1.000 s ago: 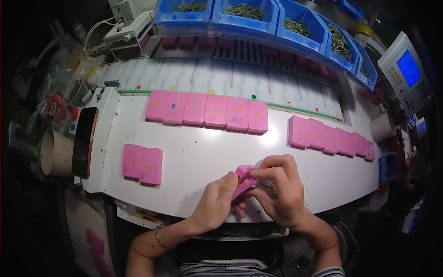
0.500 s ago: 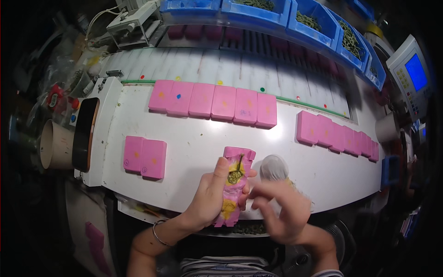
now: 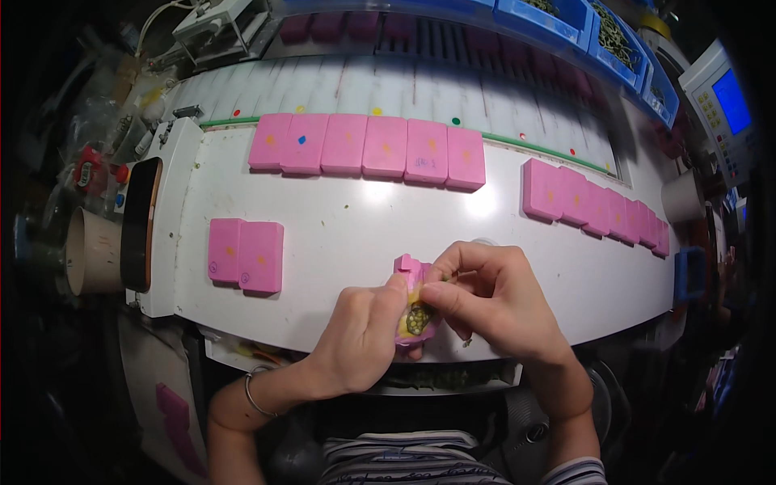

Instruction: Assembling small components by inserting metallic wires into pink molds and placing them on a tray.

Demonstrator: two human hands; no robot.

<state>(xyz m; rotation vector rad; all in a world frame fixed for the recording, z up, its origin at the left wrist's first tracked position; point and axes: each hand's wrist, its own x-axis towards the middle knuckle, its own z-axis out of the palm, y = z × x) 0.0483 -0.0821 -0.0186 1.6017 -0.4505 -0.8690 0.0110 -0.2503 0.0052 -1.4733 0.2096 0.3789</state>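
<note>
My left hand (image 3: 360, 335) is closed around a pink rubbery mould piece (image 3: 411, 271), its thumb pressed on the near face. In the mould's yellow-tinted hollow sits a dark green, bumpy cluster (image 3: 418, 319) with a netted pattern. My right hand (image 3: 485, 295) is pinched together at the mould's right edge, just above the cluster. A small greenish bit shows by its fingertips; what exactly they grip is hidden. Two pink blocks (image 3: 263, 259) lie side by side left of my hands on the white worktop (image 3: 323, 230).
Pink blocks stand in a row (image 3: 384, 149) at the back and another (image 3: 594, 202) at the right. Blue bins (image 3: 558, 24) with greenish pieces sit behind. A phone (image 3: 141, 222) and a beige cup (image 3: 90, 252) are at the left, a control panel (image 3: 719, 113) at the right.
My right hand has come in from the right and closed at the mould's edge. The mould is tilted and sits partly behind my fingers. The view has shifted, so the bins show less.
</note>
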